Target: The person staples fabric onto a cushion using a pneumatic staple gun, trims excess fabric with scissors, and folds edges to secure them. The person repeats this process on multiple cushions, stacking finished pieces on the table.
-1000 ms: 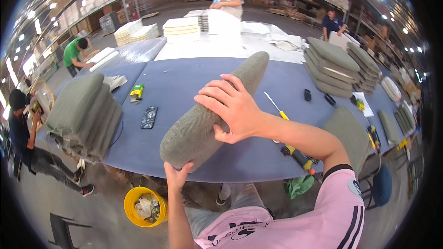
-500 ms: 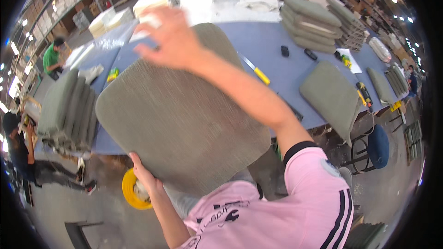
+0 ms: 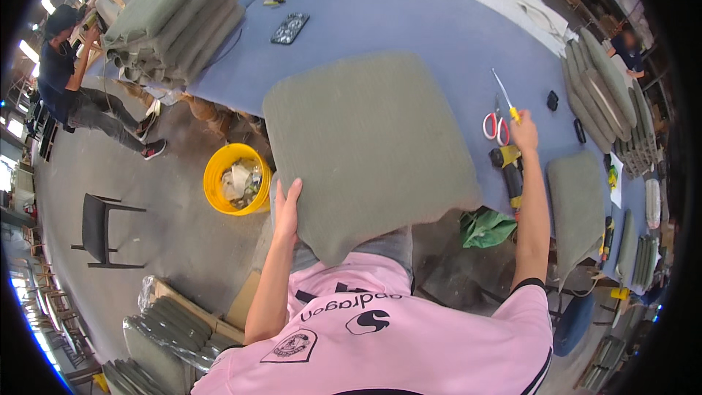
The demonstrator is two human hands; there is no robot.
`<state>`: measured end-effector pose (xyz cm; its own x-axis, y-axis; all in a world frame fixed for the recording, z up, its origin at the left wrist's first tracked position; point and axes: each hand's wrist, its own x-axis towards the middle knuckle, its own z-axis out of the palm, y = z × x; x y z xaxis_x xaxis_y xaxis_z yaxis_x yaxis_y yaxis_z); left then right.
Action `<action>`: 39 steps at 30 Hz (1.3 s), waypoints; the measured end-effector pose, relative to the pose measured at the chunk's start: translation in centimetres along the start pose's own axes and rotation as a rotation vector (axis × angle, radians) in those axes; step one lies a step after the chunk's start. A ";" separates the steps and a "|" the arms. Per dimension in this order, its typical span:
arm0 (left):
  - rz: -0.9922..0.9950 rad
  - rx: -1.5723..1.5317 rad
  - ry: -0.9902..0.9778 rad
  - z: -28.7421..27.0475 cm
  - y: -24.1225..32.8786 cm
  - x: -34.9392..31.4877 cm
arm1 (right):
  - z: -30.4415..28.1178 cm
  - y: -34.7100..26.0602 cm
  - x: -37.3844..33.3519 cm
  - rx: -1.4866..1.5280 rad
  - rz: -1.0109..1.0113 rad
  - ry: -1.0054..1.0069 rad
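Note:
A grey-green padded seat cushion (image 3: 365,146) lies partly on the blue table and overhangs its near edge above my lap. My left hand (image 3: 287,212) grips its near left side, thumb on top, the other fingers partly hidden. To the right, my right hand (image 3: 525,134) is closed on the yellow handle of a screwdriver (image 3: 503,90) with a long thin shaft, which points away from me. Red-and-white-handled scissors (image 3: 496,128) lie just left of that hand. A yellow-and-black power tool (image 3: 507,172) rests beside my right forearm.
Cushions are stacked at the far left (image 3: 172,22) and far right (image 3: 599,95); one cushion (image 3: 574,205) lies right of my arm. A phone (image 3: 290,28) rests on the blue table (image 3: 380,14). A yellow bucket (image 3: 212,183) stands on the floor. Another person (image 3: 62,80) works at left.
My right hand has come down from above the cushion to the right and closed on the screwdriver. The cushion sits flatter, its near corner toward me. The view has shifted.

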<state>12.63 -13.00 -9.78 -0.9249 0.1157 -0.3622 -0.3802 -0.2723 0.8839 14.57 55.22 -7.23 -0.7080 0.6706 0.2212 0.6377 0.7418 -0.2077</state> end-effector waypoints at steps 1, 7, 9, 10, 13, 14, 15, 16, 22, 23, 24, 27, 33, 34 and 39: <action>0.001 0.024 0.023 0.5 1.7 -0.9 | -1.1 -1.5 -1.8 0.169 0.017 -0.022; 0.015 0.185 0.016 1.5 3.5 4.3 | -10.9 -15.0 -20.0 0.572 -0.467 -0.185; 0.088 0.193 0.030 2.0 3.3 6.4 | -12.5 -18.5 -23.6 0.458 -0.798 -0.262; 0.154 0.205 0.045 2.5 3.3 6.4 | -12.8 -19.5 -24.4 0.420 -0.776 -0.315; 0.522 0.560 0.107 3.1 3.6 4.4 | -14.0 -20.3 -26.3 0.326 -0.725 -0.431; 0.684 0.730 0.127 3.5 4.1 4.0 | -14.0 -20.2 -26.2 0.312 -0.735 -0.419; 0.663 0.921 0.092 4.1 4.8 3.0 | -14.0 -20.3 -25.6 0.298 -0.758 -0.413; 0.632 1.110 0.046 4.9 5.4 1.8 | -14.2 -20.5 -25.1 0.277 -0.775 -0.417; 0.782 1.228 -0.059 4.1 4.2 2.5 | -15.8 -21.7 -23.4 0.064 -0.990 -0.291; 0.779 1.259 -0.088 4.2 4.3 2.6 | -16.3 -22.0 -23.5 0.026 -1.018 -0.275; 0.778 1.291 -0.108 4.2 4.5 2.7 | -16.8 -22.5 -23.4 -0.007 -1.055 -0.256; 0.759 1.212 -0.081 4.6 4.8 2.7 | -18.2 -23.6 -23.2 -0.095 -1.128 -0.231; 0.754 1.233 -0.067 4.5 4.6 2.6 | -18.8 -24.4 -23.2 -0.146 -1.160 -0.228; 0.755 1.231 -0.072 4.4 4.5 2.6 | -18.9 -24.6 -23.2 -0.152 -1.162 -0.227; 0.762 1.223 -0.077 4.4 4.3 2.7 | -20.1 -25.8 -23.6 -0.273 -1.245 -0.151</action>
<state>8.56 -9.65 -5.62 -0.8798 0.3795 0.2863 0.4750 0.6790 0.5597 20.92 20.37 12.07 -0.8844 -0.4666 0.0109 -0.4473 0.8541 0.2653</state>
